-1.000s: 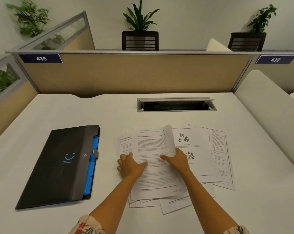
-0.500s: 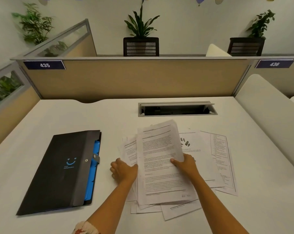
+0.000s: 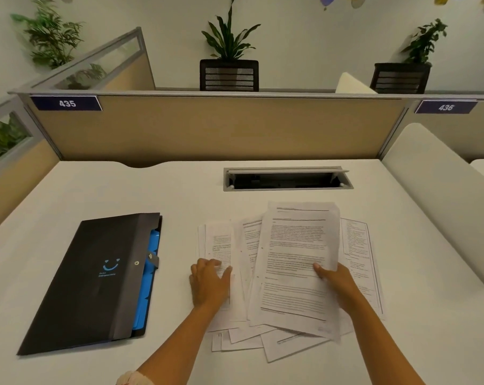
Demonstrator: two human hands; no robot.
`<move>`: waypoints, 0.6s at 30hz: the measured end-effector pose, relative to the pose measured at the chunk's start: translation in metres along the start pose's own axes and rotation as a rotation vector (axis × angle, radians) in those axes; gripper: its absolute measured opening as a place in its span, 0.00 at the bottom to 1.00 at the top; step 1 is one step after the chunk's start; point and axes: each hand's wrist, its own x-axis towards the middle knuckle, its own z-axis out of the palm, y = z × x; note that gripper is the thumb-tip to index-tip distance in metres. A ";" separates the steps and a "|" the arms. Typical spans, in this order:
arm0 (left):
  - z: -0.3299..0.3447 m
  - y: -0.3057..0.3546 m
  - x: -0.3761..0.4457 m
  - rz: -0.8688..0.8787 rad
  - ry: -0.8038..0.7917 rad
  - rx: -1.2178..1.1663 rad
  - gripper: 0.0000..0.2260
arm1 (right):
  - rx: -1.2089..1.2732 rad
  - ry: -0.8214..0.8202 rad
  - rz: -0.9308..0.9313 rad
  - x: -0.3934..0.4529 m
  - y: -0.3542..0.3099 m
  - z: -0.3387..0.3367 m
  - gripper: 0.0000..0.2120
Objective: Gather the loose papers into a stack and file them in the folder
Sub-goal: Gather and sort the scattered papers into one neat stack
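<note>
Several loose printed papers lie fanned out and overlapping on the white desk. My right hand grips the right edge of the top sheet, which sits slightly raised over the pile. My left hand rests flat, fingers spread, on the sheets at the pile's left side. A black folder with a smile logo lies closed to the left of the papers, its snap strap fastened and blue dividers showing along its right edge.
A grey cable hatch is sunk into the desk just beyond the papers. Beige partition panels wall the desk at the back and left. A white padded divider runs along the right side.
My right hand has carried the top sheet rightwards across the pile. My left hand has slid left onto the uncovered sheets. The camera has tilted upwards.
</note>
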 end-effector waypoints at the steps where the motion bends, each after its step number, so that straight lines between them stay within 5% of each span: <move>1: 0.002 0.005 -0.002 0.004 -0.054 -0.122 0.18 | 0.049 -0.017 0.002 -0.004 0.002 0.003 0.14; 7: 0.005 0.022 0.003 -0.104 -0.323 -0.565 0.22 | 0.122 -0.134 -0.052 -0.020 0.006 0.021 0.15; 12: 0.013 0.025 0.010 -0.076 -0.235 -0.215 0.31 | -0.325 0.066 -0.138 -0.010 0.000 0.036 0.21; 15: 0.016 0.031 0.009 -0.122 -0.241 -0.337 0.32 | -0.559 0.127 -0.105 -0.006 -0.006 0.048 0.30; 18: 0.014 0.036 0.011 -0.249 -0.248 -0.553 0.37 | -0.513 0.101 -0.095 -0.007 -0.011 0.061 0.37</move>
